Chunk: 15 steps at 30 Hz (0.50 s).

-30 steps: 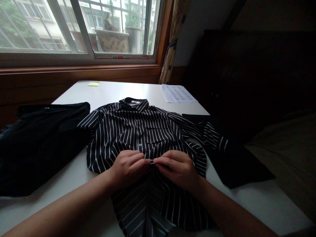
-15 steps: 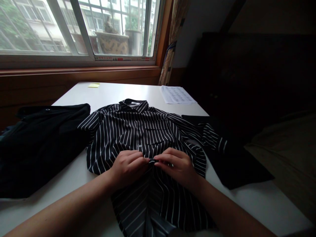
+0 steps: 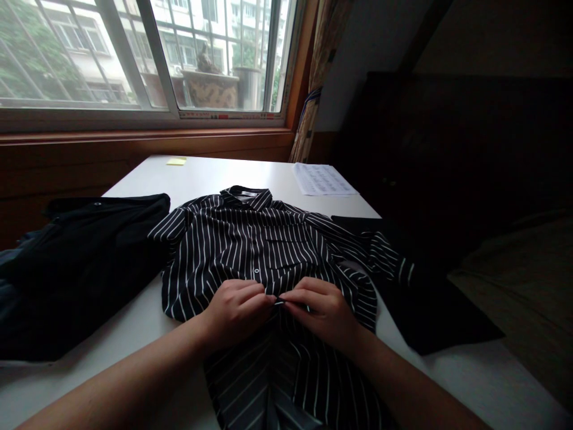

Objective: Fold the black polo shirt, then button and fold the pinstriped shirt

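Observation:
A black shirt with white stripes (image 3: pixel 233 239) lies front up on the white table (image 3: pixel 215 173), its collar pointing toward the window. Both hands meet at the shirt's front opening, below a visible white button (image 3: pixel 256 271). My left hand (image 3: pixel 237 310) is closed, its thumb and fingers pinching the front edge. My right hand (image 3: pixel 320 310) pinches the same spot from the other side, fingertips almost touching the left ones. Whether a button sits between the fingertips is hidden. Below the hands the two front panels part and show the inside of the cloth.
Dark folded clothing (image 3: pixel 98 269) lies on the left, and a black cloth (image 3: pixel 439 310) sits under the shirt's right-hand sleeve. Printed sheets (image 3: pixel 322 179) and a yellow sticky note (image 3: pixel 176 161) are at the far end, below the window (image 3: pixel 215 60).
The view has tilted slightly, so everything sits a little lower and to the right. Both hands stay at the same place on the shirt, with fingertips shifted slightly around the edge.

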Tool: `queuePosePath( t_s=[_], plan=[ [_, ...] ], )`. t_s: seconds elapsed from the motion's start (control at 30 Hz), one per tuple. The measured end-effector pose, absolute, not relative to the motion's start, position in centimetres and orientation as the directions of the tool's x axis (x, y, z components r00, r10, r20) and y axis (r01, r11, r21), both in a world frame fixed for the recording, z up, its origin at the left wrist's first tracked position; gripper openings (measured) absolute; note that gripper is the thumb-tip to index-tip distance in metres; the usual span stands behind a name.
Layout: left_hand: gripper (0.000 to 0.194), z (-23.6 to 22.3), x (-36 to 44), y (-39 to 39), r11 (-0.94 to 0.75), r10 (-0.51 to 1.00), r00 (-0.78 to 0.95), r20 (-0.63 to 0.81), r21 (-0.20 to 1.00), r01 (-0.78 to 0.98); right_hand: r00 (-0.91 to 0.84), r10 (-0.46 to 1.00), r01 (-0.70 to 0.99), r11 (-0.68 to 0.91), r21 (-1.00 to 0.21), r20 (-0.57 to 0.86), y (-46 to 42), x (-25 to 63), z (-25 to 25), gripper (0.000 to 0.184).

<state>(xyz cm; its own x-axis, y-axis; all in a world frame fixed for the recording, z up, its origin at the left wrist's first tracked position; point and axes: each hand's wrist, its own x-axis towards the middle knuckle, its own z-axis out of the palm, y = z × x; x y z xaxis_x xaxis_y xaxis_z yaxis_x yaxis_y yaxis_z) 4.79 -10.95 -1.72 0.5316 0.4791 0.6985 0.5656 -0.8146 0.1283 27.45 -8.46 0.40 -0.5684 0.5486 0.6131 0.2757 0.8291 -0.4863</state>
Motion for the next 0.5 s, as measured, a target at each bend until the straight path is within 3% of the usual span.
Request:
queuePosePath(
  t_s=[0.5],
  plan=[
    [0.012, -1.75, 4.97, -11.00, -0.812, 0.503, 0.522, 0.689, 0.170, 0.558, -0.584, 0.526, 0.266, 0.844, -0.467, 0.618, -8.69, 27.37, 0.49, 0.013]
  ],
)
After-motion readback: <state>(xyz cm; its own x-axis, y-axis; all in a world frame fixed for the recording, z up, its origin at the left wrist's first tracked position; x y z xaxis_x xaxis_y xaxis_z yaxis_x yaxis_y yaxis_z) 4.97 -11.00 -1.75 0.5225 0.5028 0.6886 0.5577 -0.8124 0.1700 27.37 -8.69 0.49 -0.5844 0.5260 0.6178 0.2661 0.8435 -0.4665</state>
